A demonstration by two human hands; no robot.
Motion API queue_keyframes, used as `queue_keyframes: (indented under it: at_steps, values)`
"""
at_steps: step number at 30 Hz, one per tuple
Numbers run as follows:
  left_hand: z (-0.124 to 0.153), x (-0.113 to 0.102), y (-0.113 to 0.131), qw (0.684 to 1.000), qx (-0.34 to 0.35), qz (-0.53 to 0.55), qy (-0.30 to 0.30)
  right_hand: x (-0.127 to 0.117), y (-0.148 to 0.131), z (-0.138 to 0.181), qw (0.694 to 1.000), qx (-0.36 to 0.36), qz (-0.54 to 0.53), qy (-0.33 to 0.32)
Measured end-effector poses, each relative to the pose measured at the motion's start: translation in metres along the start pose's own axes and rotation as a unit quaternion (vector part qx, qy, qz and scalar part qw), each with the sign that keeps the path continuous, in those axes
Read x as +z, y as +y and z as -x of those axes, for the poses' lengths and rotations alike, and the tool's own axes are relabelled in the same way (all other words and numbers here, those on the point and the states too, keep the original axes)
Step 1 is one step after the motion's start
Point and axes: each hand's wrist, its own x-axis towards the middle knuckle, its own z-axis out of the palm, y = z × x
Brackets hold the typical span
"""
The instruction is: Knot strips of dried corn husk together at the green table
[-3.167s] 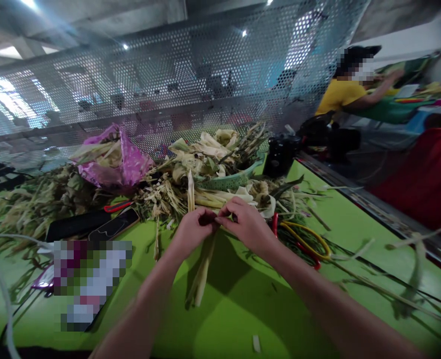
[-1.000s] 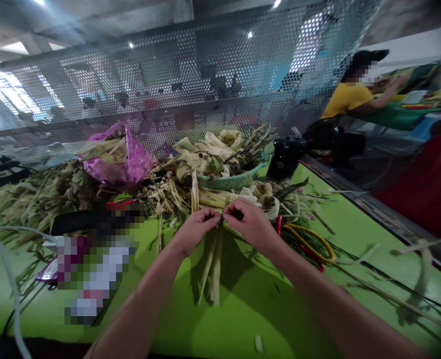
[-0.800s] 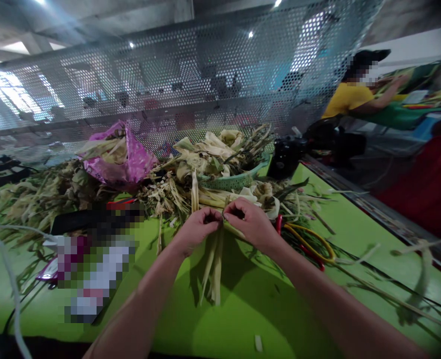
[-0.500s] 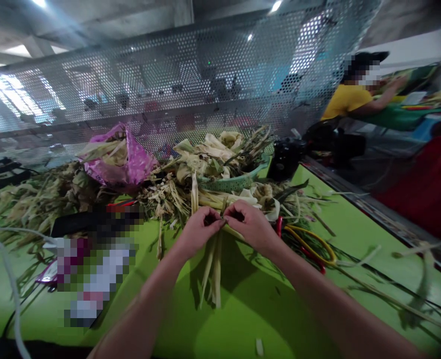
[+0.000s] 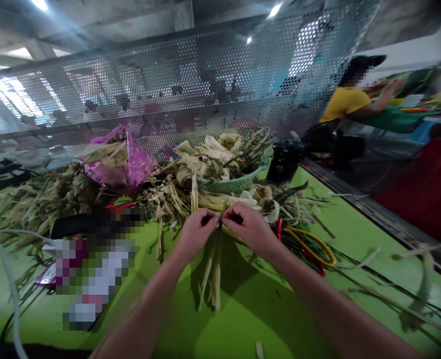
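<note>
My left hand (image 5: 200, 230) and my right hand (image 5: 248, 228) meet over the table, each closed in a pinch with the fingertips almost touching. Between them is a small bundle of dried corn husk strips (image 5: 216, 274), its pale ends hanging toward the table. At the pinch the bundle looks dark and thin, perhaps from a tie, though the fingers cover most of it. One upright husk strip (image 5: 194, 192) stands just beyond my left hand. Close to my right forearm lie scissors with yellow and red handles (image 5: 313, 242).
Behind my hands, a green basket (image 5: 227, 185) overflows with dry husks beside a pink plastic bag (image 5: 130, 162). A husk heap (image 5: 52, 199) covers the far left. A white cable (image 5: 9, 279) crosses the left side. A co-worker in yellow (image 5: 345, 104) sits at the right.
My fingertips have parted slightly at the top of the bundle, the left ones shifting a little left. The husk strips still hang in nearly the same place.
</note>
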Motion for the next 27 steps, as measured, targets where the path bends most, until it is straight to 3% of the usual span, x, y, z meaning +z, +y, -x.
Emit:
queue_keyframes:
  at_steps: [5,11,18,23,27]
  values:
    - [-0.001,0.001,0.0,0.999,-0.021,0.027,0.017,0.0,0.0,0.0,1.0,0.002,0.002,-0.002]
    - [-0.002,0.001,-0.002,0.988,-0.067,0.133,0.025,-0.001,0.002,-0.001,1.0,-0.005,0.006,-0.005]
    - [-0.002,0.0,-0.003,0.931,-0.153,0.319,0.085,-0.007,0.006,-0.002,0.995,-0.015,0.085,-0.044]
    - [-0.001,-0.002,0.004,0.899,-0.154,0.408,0.04,-0.007,0.004,0.0,0.99,-0.026,0.121,-0.064]
    - [0.0,-0.004,0.007,0.891,-0.152,0.429,0.014,-0.011,-0.006,0.001,0.992,-0.054,0.113,-0.008]
